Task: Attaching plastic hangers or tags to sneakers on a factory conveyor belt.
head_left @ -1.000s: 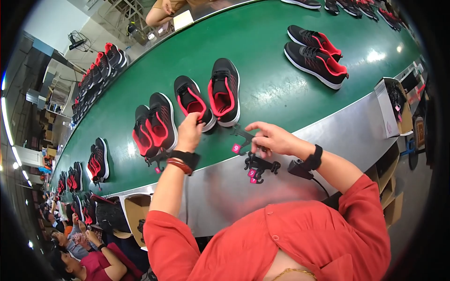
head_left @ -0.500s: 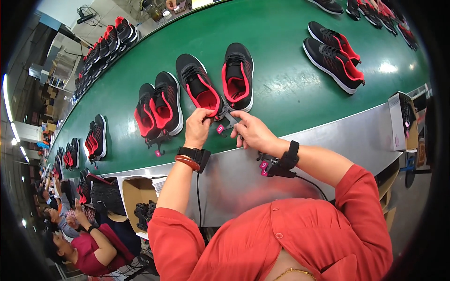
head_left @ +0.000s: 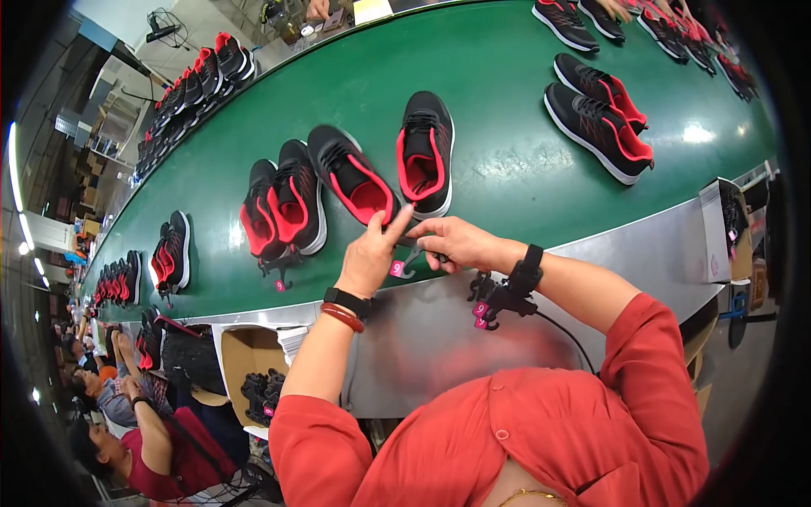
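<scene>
A pair of black sneakers with red lining stands heel toward me on the green table (head_left: 498, 118). The left shoe (head_left: 345, 165) has its heel between the thumb and forefinger of my left hand (head_left: 365, 260). That forefinger reaches to the heel of the right shoe (head_left: 422, 139). Close beside it, my right hand (head_left: 463, 243) is closed on a dark plastic shoe hanger (head_left: 411, 257), which carries a pink size tag (head_left: 399, 269). The hanger's upper part is hidden by my fingers. More black hangers (head_left: 497, 297) with pink tags are below my right wrist.
Left of my hands stands another pair of sneakers (head_left: 291, 198) with a hanger; further pairs line the table. One pair (head_left: 600, 118) lies to the right. Cardboard boxes (head_left: 241, 367) hold hangers at lower left and far right (head_left: 716, 232). Co-workers sit along the left (head_left: 156, 452).
The left shoe's toe has swung left. My left hand has opened from a close pinch, its forefinger now stretched toward the right shoe's heel. My right fingers have closed on the hanger.
</scene>
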A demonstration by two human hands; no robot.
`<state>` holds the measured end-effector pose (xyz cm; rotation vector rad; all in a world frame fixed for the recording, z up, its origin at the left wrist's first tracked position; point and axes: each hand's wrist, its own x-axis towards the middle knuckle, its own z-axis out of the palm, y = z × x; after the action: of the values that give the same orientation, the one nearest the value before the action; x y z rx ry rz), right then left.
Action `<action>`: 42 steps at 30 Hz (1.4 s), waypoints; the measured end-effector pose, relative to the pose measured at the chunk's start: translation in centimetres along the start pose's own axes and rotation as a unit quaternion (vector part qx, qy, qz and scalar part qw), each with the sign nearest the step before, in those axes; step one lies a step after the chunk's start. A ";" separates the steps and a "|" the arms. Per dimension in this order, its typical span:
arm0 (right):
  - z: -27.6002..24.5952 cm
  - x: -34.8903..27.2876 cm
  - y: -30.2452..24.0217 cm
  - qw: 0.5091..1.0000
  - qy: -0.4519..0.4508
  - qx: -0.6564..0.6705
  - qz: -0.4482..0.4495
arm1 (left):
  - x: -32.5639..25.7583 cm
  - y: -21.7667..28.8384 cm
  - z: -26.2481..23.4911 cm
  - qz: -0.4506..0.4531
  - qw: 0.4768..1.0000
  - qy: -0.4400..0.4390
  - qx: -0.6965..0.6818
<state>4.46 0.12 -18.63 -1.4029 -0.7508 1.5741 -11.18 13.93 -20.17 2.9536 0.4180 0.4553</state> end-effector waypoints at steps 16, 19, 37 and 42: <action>-6.3 2.3 -2.8 0.699 0.196 -0.620 -0.297 | 1.5 -0.5 -2.7 -0.122 0.975 -0.126 -0.138; -6.7 2.4 -2.9 0.633 0.193 -0.657 -0.360 | 2.3 0.5 -3.8 -0.171 0.964 -0.158 -0.129; -9.0 -1.7 -2.4 0.717 0.248 -0.511 -0.403 | 0.3 -0.1 -2.2 -0.081 0.975 -0.114 -0.171; -21.6 -11.3 -3.5 0.545 0.478 -0.623 -0.295 | 0.8 0.1 -4.1 -0.099 0.973 -0.150 -0.147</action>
<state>26.10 -10.83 -14.45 -2.1951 -1.4289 -0.6675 -11.67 14.35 -16.08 2.6002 0.5457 0.0378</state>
